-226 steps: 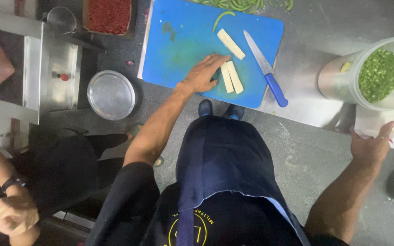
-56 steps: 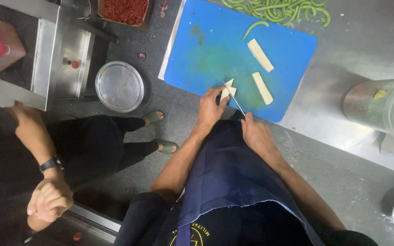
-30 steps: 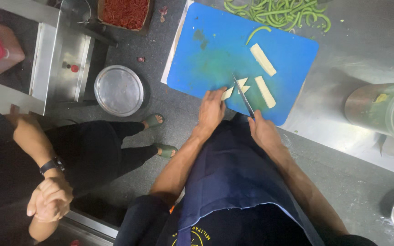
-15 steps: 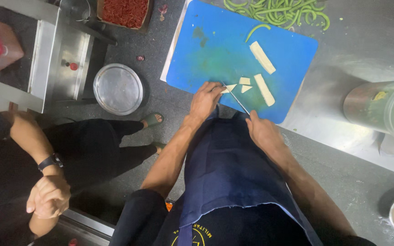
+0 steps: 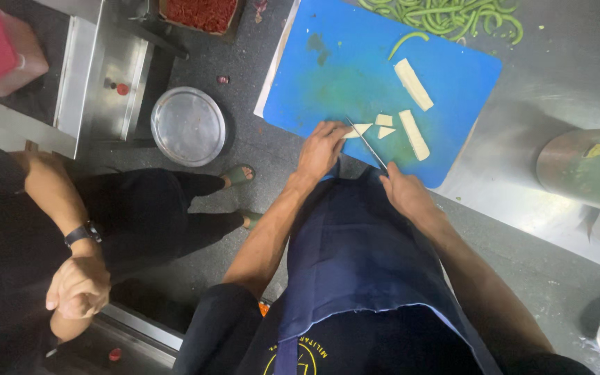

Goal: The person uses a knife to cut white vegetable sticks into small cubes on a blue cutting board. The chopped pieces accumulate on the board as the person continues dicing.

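Head view: your left hand [image 5: 322, 144] pins a pale wedge [image 5: 357, 130] at the near edge of the blue cutting board [image 5: 328, 76], fingers curled down on it. Your right hand [image 5: 405, 194], closed around the knife [image 5: 367, 143], lays the blade just right of that piece. It looks firm yet light and possibly slick, so hold it near the cut. Two pale strips [image 5: 413, 133] lie further right on the board.

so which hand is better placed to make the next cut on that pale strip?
Right. The right hand already grips the knife, blade over the pale strip. The left hand pins that strip on the blue cutting board, so it likely steadies.
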